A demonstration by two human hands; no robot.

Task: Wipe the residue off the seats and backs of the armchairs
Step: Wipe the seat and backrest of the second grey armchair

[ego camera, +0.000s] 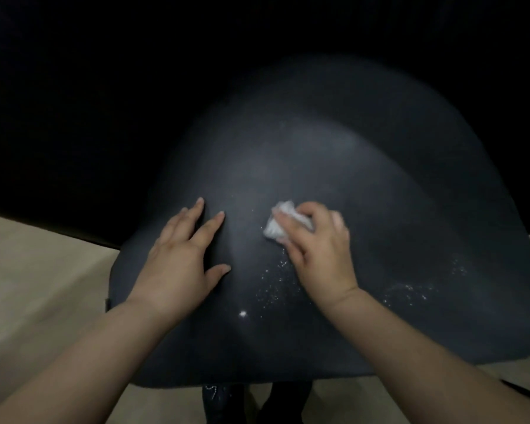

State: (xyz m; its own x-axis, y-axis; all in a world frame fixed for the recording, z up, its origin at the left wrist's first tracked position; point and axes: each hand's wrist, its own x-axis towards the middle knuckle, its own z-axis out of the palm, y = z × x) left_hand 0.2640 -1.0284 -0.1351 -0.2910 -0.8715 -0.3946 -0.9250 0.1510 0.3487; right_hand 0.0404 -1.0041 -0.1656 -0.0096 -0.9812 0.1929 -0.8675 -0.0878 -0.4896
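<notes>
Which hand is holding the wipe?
The right hand: its fingers curl round the white wipe. The left hand lies flat on the seat, holding nothing.

Pale floor (43, 270), dark wall (104, 87) behind.

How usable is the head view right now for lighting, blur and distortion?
Head view: dim, with the top of the picture lost in black; soft light falls on the armchair seat; the white residue shows clearly; the right hand and wad of tissue look slightly blurred; wide-angle bending curves the edges.
</notes>
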